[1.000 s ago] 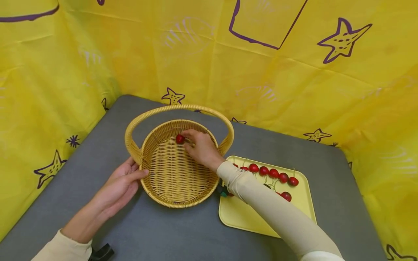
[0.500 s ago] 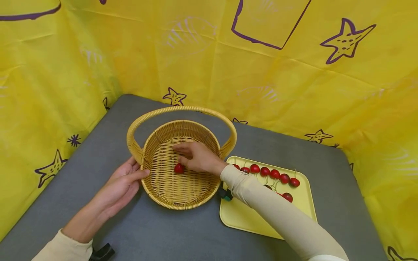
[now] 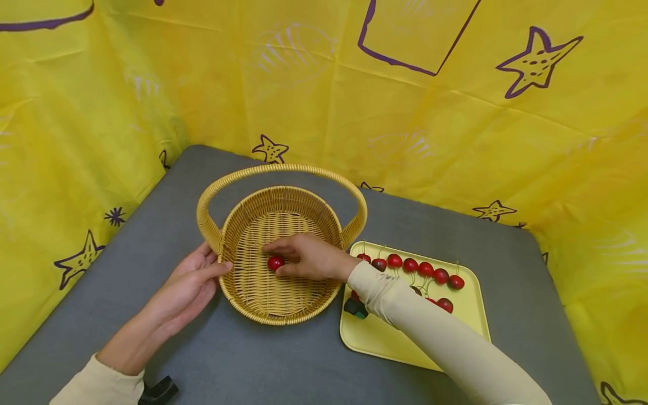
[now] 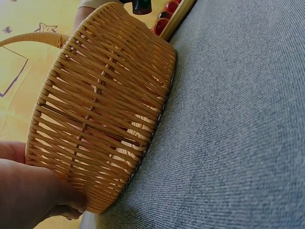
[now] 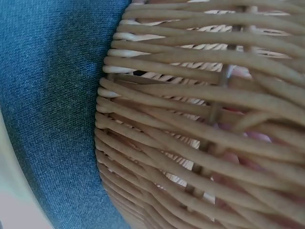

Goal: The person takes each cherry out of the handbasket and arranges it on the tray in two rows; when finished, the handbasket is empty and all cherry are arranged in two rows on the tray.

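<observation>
A round yellow wicker basket (image 3: 275,319) with a tall hoop handle (image 3: 281,169) stands on the grey table. My left hand (image 3: 184,284) holds its left rim, thumb over the edge and fingers outside; the left wrist view shows this hand (image 4: 33,191) against the woven side. Inside the basket my right hand (image 3: 314,257) hovers over a red cherry (image 3: 275,263). Its fingers reach past the cherry on the far side and the thumb is by the near side, with no clear pinch. Basket weave fills most of the right wrist view and hides that hand's fingers.
Right of the basket, a pale yellow tray (image 3: 385,340) carries several red cherries (image 3: 426,270) with green stems. My right forearm (image 3: 435,318) crosses over it and hides part. A yellow patterned cloth (image 3: 324,101) rises behind the grey table (image 3: 253,365).
The cherry has left the right fingertips near the basket's far side and lies nearer its middle. My right hand has come toward me, over it. The left hand keeps its hold.
</observation>
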### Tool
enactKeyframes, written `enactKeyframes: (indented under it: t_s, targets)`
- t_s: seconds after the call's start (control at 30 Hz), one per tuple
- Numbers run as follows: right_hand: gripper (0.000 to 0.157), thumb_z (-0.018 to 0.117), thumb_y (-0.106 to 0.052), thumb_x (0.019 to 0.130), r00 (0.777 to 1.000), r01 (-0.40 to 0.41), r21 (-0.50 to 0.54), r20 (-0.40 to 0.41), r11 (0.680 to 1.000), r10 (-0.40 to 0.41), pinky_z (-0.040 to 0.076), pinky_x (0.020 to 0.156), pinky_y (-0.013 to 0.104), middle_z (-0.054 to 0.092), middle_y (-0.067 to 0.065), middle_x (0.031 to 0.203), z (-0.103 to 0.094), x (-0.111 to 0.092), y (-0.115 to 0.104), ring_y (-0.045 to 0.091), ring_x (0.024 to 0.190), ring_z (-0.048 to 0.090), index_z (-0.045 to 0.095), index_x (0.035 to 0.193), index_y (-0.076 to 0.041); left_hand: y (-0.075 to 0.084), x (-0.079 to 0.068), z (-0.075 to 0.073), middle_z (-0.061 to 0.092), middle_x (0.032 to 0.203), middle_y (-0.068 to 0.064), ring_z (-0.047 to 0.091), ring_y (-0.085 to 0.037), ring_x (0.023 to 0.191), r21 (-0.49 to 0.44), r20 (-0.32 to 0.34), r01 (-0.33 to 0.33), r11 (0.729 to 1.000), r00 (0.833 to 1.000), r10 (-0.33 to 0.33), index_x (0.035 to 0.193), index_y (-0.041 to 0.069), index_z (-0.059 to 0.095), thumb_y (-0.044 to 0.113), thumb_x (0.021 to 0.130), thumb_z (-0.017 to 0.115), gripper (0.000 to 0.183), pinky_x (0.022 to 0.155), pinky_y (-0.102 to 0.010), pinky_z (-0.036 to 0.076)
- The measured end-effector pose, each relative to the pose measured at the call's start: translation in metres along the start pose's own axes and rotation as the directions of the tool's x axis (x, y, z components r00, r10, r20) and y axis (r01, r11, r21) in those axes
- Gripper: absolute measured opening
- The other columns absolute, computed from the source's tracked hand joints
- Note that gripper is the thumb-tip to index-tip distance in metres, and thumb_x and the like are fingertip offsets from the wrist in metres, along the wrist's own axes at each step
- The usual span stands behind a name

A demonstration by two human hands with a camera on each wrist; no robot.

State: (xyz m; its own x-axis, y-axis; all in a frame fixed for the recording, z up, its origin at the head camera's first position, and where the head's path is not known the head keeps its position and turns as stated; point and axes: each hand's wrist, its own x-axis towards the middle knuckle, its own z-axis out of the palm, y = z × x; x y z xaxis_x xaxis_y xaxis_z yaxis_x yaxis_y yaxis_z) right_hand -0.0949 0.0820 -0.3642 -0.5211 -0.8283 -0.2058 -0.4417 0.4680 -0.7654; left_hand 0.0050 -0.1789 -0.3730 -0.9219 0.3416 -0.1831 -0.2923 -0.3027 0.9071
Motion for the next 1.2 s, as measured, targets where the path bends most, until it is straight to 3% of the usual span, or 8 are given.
enactKeyframes:
  t_s: [0.3, 0.53, 0.67, 0.83, 0.9, 1.0, 1.07, 1.2]
  targets:
    - [0.047, 0.076, -0.015, 0.100, 0.999, -0.014, -0.006, -0.040, 1.000, 0.014, 0.047, 0.106, 0.018, 0.065, 0.003, 0.146, 0.001, -0.005, 0.002, 0.009, 0.129, 0.063, 0.065, 0.145, -0.009, -0.003, 0.006, 0.001, -0.003, 0.178, -0.008, -0.003, -0.024, 0.162, -0.001, 0.013, 0.008, 1.000, 1.000, -0.008, 0.170, 0.013, -0.010, -0.005, 0.108, 0.045, 0.085, 0.130, -0.044, 0.003]
    - [0.048, 0.076, -0.020, 0.100, 0.985, 0.094, -0.040, -0.139, 0.995, -0.098, 0.051, 0.103, 0.019, 0.067, 0.002, 0.144, -0.007, -0.022, -0.019, 0.001, 0.124, 0.064, 0.065, 0.146, -0.011, -0.005, 0.007, -0.002, -0.005, 0.178, -0.008, -0.005, -0.022, 0.162, -0.007, 0.009, 0.033, 0.999, 0.999, -0.033, 0.170, 0.014, -0.010, -0.003, 0.109, 0.045, 0.084, 0.130, -0.046, 0.001]
    - [0.048, 0.076, -0.018, 0.100, 0.969, 0.154, 0.021, -0.200, 0.988, -0.147, 0.055, 0.099, 0.022, 0.067, 0.000, 0.143, -0.016, -0.057, -0.048, 0.000, 0.121, 0.066, 0.065, 0.146, -0.014, -0.005, 0.003, -0.007, -0.007, 0.178, -0.008, -0.007, -0.021, 0.162, -0.014, -0.002, 0.045, 0.999, 0.999, -0.045, 0.170, 0.015, -0.011, -0.002, 0.109, 0.048, 0.086, 0.131, -0.043, 0.002]
    - [0.053, 0.076, -0.014, 0.099, 0.942, 0.124, 0.078, -0.321, 0.989, -0.092, 0.060, 0.066, 0.023, 0.067, -0.008, 0.142, -0.028, -0.129, -0.064, 0.007, 0.098, 0.076, 0.063, 0.149, -0.023, -0.004, -0.002, -0.012, -0.007, 0.177, -0.008, -0.008, -0.020, 0.162, -0.011, 0.015, 0.024, 1.000, 1.000, -0.023, 0.170, 0.016, -0.009, 0.000, 0.110, 0.048, 0.085, 0.131, -0.039, 0.003]
    - [0.055, 0.076, -0.010, 0.098, 0.915, 0.089, 0.060, -0.399, 0.994, -0.058, 0.061, 0.065, 0.025, 0.066, -0.008, 0.144, -0.034, -0.162, -0.059, 0.011, 0.100, 0.076, 0.062, 0.150, -0.025, -0.004, 0.000, -0.012, -0.005, 0.177, -0.008, -0.006, -0.020, 0.162, -0.007, 0.032, 0.015, 1.000, 0.999, -0.015, 0.170, 0.016, -0.007, 0.001, 0.110, 0.048, 0.083, 0.131, -0.036, 0.007]
    - [0.060, 0.077, -0.004, 0.096, 0.854, 0.000, 0.010, -0.520, 1.000, 0.005, 0.063, 0.079, 0.027, 0.065, -0.005, 0.146, -0.040, -0.211, -0.046, 0.014, 0.113, 0.074, 0.061, 0.151, -0.022, -0.004, 0.002, -0.011, -0.002, 0.177, -0.009, -0.003, -0.021, 0.162, -0.004, 0.048, 0.019, 1.000, 0.999, -0.018, 0.170, 0.016, -0.005, 0.002, 0.110, 0.048, 0.082, 0.129, -0.034, 0.012]
    - [0.062, 0.076, 0.001, 0.095, 0.807, -0.058, 0.008, -0.588, 0.998, 0.052, 0.060, 0.090, 0.029, 0.064, -0.001, 0.148, -0.042, -0.241, -0.034, 0.016, 0.121, 0.070, 0.060, 0.151, -0.018, -0.005, 0.004, -0.010, -0.003, 0.177, -0.009, -0.004, -0.021, 0.162, -0.010, 0.049, 0.019, 1.000, 0.999, -0.019, 0.170, 0.016, -0.007, 0.001, 0.110, 0.048, 0.083, 0.130, -0.034, 0.010]
    - [0.063, 0.075, 0.003, 0.095, 0.704, -0.201, 0.074, -0.683, 0.977, 0.196, 0.058, 0.092, 0.026, 0.062, 0.005, 0.151, -0.036, -0.289, -0.008, 0.011, 0.127, 0.066, 0.059, 0.152, -0.018, -0.006, 0.004, -0.010, -0.006, 0.177, -0.010, -0.006, -0.020, 0.162, -0.023, 0.041, 0.013, 1.000, 0.999, -0.012, 0.170, 0.015, -0.009, 0.000, 0.110, 0.048, 0.084, 0.131, -0.038, 0.003]
